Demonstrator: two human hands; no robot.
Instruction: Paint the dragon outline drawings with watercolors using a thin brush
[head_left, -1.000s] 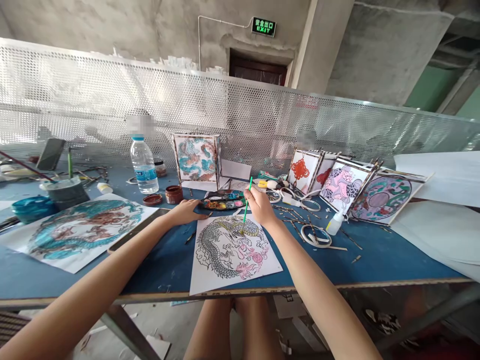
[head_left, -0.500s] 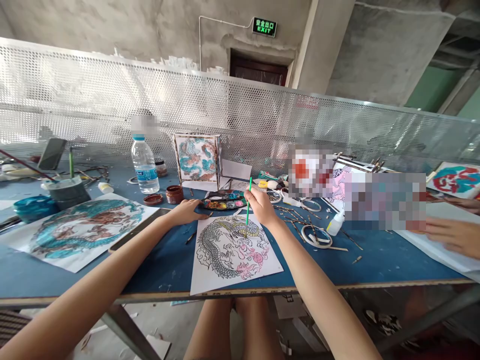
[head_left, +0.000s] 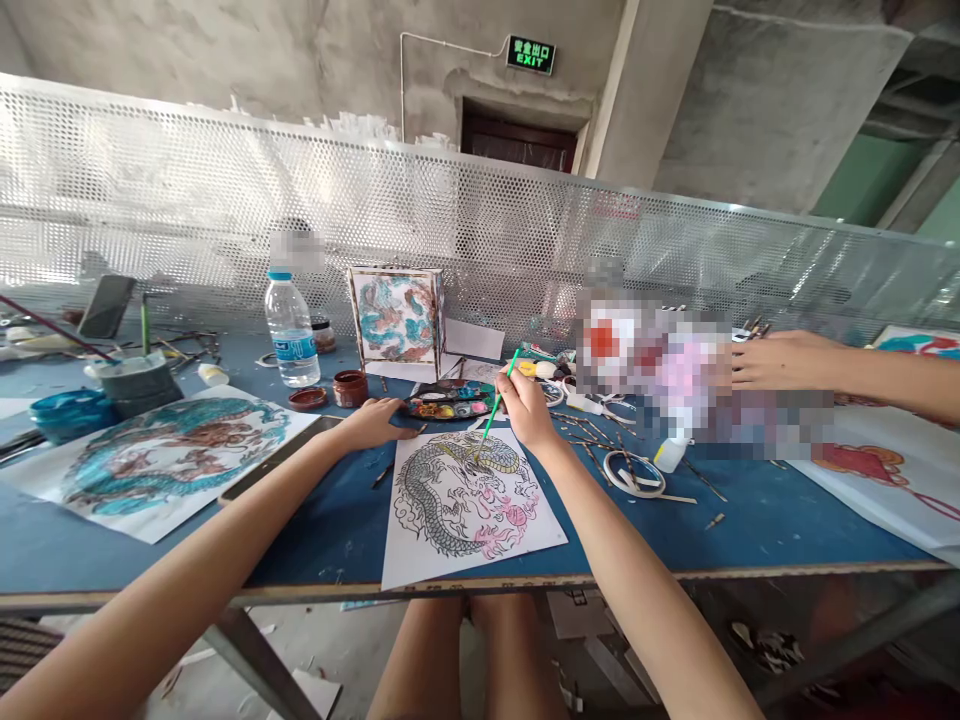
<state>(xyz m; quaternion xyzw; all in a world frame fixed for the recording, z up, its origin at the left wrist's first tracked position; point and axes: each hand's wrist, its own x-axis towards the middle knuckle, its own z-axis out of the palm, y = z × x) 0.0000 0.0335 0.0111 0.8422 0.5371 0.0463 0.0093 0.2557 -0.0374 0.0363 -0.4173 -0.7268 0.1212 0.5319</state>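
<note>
A thin green paintbrush is gripped in my right hand, its tip down at the upper part of a dragon drawing. That sheet carries black outlines, with pink at the lower right and yellow near the top. My left hand lies flat on the table at the sheet's upper left corner, fingers stretched out and holding nothing. Just beyond both hands is a paint palette with several colours. A brown paint jar stands behind my left hand, its lid beside it.
To the left lie a blue-and-brown dragon painting, a phone-like slab, a water cup and a bottle. A framed lantern stands behind. Tape, glue and twigs lie right. Another person's hand reaches in.
My right hand has shifted the brush tip slightly up and left on the drawing. My left hand stays put. The other person's hand has moved up and away, uncovering a red painted shape.
</note>
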